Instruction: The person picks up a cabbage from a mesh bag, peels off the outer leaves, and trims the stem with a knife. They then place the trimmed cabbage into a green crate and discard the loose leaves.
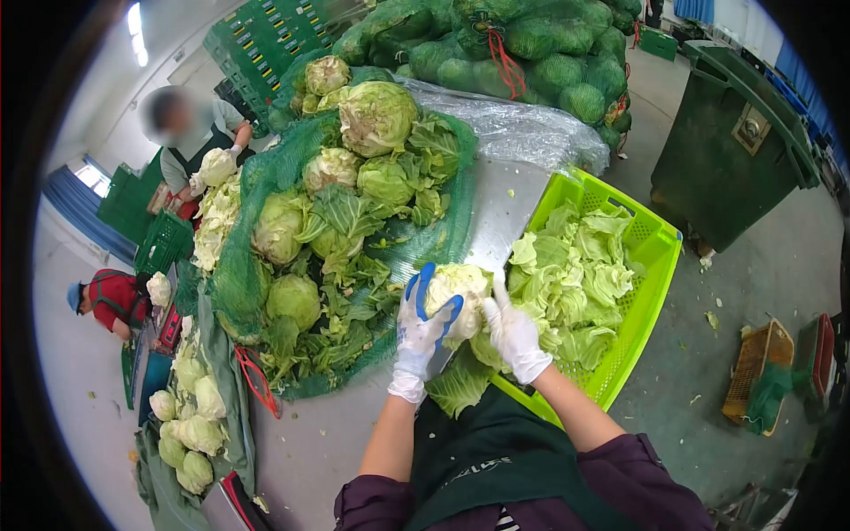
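Two gloved hands meet at a pale cabbage head (460, 290) just right of the centre of the frame. The left hand (416, 332), its glove blue and white, is curled around the head's left side, holding it. The right hand (516, 336), in a white glove, touches the right side, fingers partly bent; whether it grips anything cannot be told.

Work looks partway along. Loose leaves (575, 283) heap up in a lime-green crate (651, 301) right of centre, and paler, barer heads (199, 431) lie at the lower left, seemingly already stripped. Much appears left: several leafy cabbages (378, 119) sit in an opened green net (456, 226) from upper centre to mid-left, leaf scraps among them. Bulging net sacks (567, 53) fill the top of the frame.

The crate stands close beside the right hand, and the net's edge lies near the left, so both could crowd the hands. A large leaf (460, 382) hangs below them, against a dark green apron (496, 442). A dark green bin (730, 142) stands at upper right, with scraps on the floor. Two other people work at the left: one at upper left (212, 142), another in red (115, 299) lower down.
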### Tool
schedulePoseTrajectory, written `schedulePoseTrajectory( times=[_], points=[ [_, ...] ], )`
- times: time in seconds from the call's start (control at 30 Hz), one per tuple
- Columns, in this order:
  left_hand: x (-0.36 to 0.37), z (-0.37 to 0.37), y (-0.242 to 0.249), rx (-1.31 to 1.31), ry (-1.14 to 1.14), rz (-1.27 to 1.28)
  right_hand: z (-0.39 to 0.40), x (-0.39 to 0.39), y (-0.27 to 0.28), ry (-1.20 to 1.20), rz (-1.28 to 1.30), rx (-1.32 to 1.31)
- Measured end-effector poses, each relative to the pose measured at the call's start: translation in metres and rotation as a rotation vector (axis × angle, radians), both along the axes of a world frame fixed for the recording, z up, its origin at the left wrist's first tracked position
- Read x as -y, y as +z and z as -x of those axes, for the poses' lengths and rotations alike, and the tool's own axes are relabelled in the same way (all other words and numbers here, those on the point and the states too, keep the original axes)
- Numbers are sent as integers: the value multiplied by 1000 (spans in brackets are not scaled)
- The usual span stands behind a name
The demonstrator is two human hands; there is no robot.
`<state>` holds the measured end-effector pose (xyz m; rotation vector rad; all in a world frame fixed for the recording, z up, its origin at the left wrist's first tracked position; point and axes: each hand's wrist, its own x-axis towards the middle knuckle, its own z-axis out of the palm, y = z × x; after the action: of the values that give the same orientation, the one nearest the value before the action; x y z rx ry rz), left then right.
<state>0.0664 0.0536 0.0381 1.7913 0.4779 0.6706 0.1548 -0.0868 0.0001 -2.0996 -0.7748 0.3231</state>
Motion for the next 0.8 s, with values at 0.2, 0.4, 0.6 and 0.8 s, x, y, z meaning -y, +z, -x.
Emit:
schedulePoseTrajectory(
  times=[0.2,0.4,0.6,0.8],
  points=[
    [3,-10,-10,-3,62,168,1,-18,6,-38,120,192],
    [6,4,-37,28,94,-178,-58,-27,-22,-163,39,-12],
    [-12,19,-22,105,-74,187,-117,-3,-37,-75,70,-579],
    [-31,-20,-26,231,-82,243,-61,22,11,-170,113,396]
  ],
)
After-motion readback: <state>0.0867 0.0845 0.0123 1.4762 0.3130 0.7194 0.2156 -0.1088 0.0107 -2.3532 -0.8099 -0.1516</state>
